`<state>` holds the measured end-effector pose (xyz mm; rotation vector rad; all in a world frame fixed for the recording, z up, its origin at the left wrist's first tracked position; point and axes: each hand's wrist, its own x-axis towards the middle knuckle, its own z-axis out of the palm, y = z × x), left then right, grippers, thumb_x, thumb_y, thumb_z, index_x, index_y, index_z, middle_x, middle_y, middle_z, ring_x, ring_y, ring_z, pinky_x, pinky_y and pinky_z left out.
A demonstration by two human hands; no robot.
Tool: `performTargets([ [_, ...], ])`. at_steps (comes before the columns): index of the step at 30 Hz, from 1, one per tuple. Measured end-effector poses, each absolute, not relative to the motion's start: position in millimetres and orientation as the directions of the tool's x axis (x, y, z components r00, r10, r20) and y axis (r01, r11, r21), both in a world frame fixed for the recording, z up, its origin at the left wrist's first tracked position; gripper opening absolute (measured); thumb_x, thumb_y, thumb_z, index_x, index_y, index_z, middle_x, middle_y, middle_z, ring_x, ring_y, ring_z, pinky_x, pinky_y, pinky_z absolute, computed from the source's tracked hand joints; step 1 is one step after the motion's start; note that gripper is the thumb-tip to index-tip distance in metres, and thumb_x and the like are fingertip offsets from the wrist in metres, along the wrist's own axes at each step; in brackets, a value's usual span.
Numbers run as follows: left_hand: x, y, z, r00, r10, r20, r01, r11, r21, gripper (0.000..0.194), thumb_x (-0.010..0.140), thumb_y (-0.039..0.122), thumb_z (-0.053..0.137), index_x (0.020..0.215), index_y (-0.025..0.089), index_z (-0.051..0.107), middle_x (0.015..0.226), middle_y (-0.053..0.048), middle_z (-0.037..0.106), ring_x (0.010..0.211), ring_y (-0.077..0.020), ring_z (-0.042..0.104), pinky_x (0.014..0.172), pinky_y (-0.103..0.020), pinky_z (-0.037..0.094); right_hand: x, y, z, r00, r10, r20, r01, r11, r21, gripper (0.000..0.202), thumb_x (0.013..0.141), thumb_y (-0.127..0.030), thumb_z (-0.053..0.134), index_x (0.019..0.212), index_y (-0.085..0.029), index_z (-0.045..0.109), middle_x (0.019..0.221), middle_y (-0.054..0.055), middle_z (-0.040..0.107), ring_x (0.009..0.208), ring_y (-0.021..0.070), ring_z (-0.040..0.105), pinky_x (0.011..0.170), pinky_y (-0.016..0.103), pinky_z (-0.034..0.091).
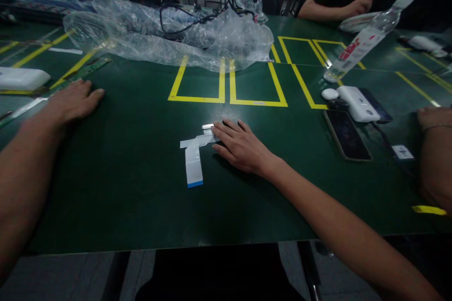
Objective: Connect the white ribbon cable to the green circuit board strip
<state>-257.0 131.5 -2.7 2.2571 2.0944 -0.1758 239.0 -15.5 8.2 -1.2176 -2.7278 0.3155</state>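
A white flat ribbon cable [193,162] lies folded on the green table, one end edged in blue and a shiny connector at the other. My right hand [240,146] rests palm down at its right side, fingers spread and fingertips touching it near the connector. My left hand [76,99] lies flat at the far left, thumb stretched out to the right. Beside and partly under its fingers runs a narrow green circuit board strip [92,68]. Whether those fingers press on the strip I cannot tell.
Clear plastic wrapping [141,33] with black cables lies across the back. Yellow tape outlines [197,100] mark the table [134,207]. To the right are a tilted bottle [363,44], a phone [348,135] and a white device [358,103]. Another person's arm [438,150] rests at the right edge.
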Motion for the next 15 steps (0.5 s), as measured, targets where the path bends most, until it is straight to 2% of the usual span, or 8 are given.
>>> performTargets([
  [1, -261, 133, -4, 0.009, 0.99, -0.144, 0.998, -0.017, -0.054, 0.086, 0.103, 0.065, 0.01, 0.14, -0.006, 0.043, 0.148, -0.023, 0.05, 0.135, -0.0398, 0.045, 0.11, -0.058, 0.042, 239, -15, 9, -0.666, 0.745, 0.039, 0.716, 0.653, -0.246, 0.06, 0.11, -0.048, 0.033, 0.159, -0.014, 0.039, 0.168, 0.013, 0.035, 0.156, 0.0323, 0.027, 0.126, 0.06, 0.022],
  [3, -258, 132, -4, -0.103, 0.985, -0.138, 0.994, 0.095, -0.061, 0.093, 0.099, 0.073, 0.008, 0.139, -0.003, 0.045, 0.15, -0.021, 0.049, 0.134, -0.0386, 0.047, 0.109, -0.056, 0.043, 240, -15, 9, -0.666, 0.744, 0.042, 0.717, 0.655, -0.24, 0.059, 0.11, -0.047, 0.034, 0.158, -0.014, 0.041, 0.168, 0.012, 0.037, 0.156, 0.0326, 0.028, 0.126, 0.06, 0.023],
  [7, -250, 124, 0, -0.144, 0.987, -0.071, 0.989, 0.146, 0.014, 0.105, 0.095, 0.082, 0.007, 0.152, -0.002, 0.035, 0.166, -0.022, 0.023, 0.148, -0.0514, 0.021, 0.113, -0.077, 0.024, 240, -15, 8, -0.66, 0.749, 0.057, 0.721, 0.652, -0.234, 0.059, 0.109, -0.046, 0.038, 0.16, -0.016, 0.038, 0.168, 0.012, 0.037, 0.156, 0.032, 0.029, 0.126, 0.059, 0.024],
  [8, -251, 123, 1, -0.186, 0.979, -0.077, 0.982, 0.188, 0.021, 0.106, 0.095, 0.083, 0.007, 0.153, -0.002, 0.034, 0.167, -0.023, 0.02, 0.148, -0.0527, 0.02, 0.112, -0.079, 0.022, 240, -15, 7, -0.66, 0.749, 0.059, 0.72, 0.653, -0.233, 0.06, 0.108, -0.046, 0.038, 0.16, -0.017, 0.037, 0.168, 0.012, 0.036, 0.156, 0.0318, 0.028, 0.126, 0.059, 0.024],
  [11, -252, 128, -1, -0.244, 0.957, -0.156, 0.97, 0.244, -0.018, 0.105, 0.097, 0.08, 0.01, 0.148, -0.007, 0.037, 0.163, -0.026, 0.029, 0.142, -0.0479, 0.036, 0.113, -0.07, 0.035, 240, -15, 6, -0.668, 0.742, 0.055, 0.715, 0.661, -0.227, 0.061, 0.108, -0.049, 0.037, 0.16, -0.016, 0.037, 0.169, 0.012, 0.033, 0.157, 0.032, 0.026, 0.126, 0.06, 0.022],
  [13, -243, 131, -3, -0.172, 0.972, -0.159, 0.984, 0.163, -0.066, 0.099, 0.101, 0.074, 0.013, 0.144, -0.01, 0.041, 0.159, -0.027, 0.035, 0.139, -0.0443, 0.043, 0.113, -0.063, 0.04, 240, -15, 6, -0.675, 0.736, 0.051, 0.711, 0.668, -0.221, 0.06, 0.109, -0.047, 0.036, 0.159, -0.016, 0.038, 0.169, 0.012, 0.034, 0.156, 0.0323, 0.028, 0.126, 0.06, 0.022],
  [15, -221, 130, -5, -0.026, 0.991, -0.133, 0.996, 0.015, -0.086, 0.092, 0.105, 0.066, 0.014, 0.144, -0.013, 0.039, 0.159, -0.031, 0.034, 0.143, -0.0437, 0.04, 0.116, -0.06, 0.038, 240, -15, 7, -0.678, 0.734, 0.05, 0.711, 0.671, -0.211, 0.059, 0.109, -0.045, 0.036, 0.159, -0.014, 0.039, 0.168, 0.013, 0.036, 0.155, 0.0331, 0.029, 0.126, 0.06, 0.023],
])
